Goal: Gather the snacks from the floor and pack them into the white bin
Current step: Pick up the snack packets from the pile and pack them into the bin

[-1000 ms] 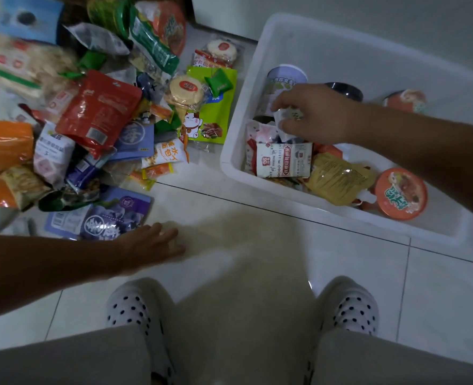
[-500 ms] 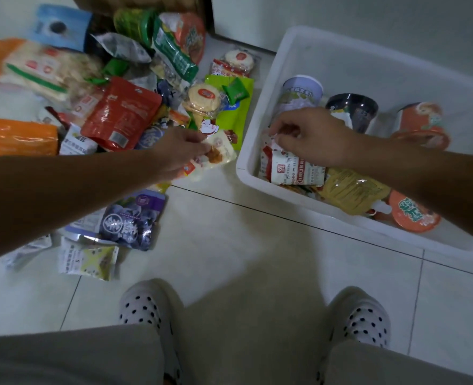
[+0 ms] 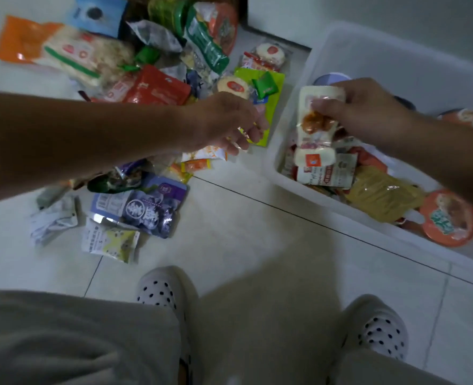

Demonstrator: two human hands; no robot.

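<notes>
The right hand [image 3: 368, 112] pinches a snack packet [image 3: 314, 129] over the left end of the white bin [image 3: 396, 51], while the left hand [image 3: 227, 123] hangs loose-fingered, apparently empty, above the floor pile [image 3: 152, 90]; so light a pinch might drop the packet outside the rim.

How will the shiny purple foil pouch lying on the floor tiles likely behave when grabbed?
The shiny purple foil pouch looks flat and crinkled, so it is probably light and floppy, sagging if pinched at one corner. Its glossy film may be slippery. It seems to overlap a pale green-and-white packet, which could drag along as it lifts.
</notes>
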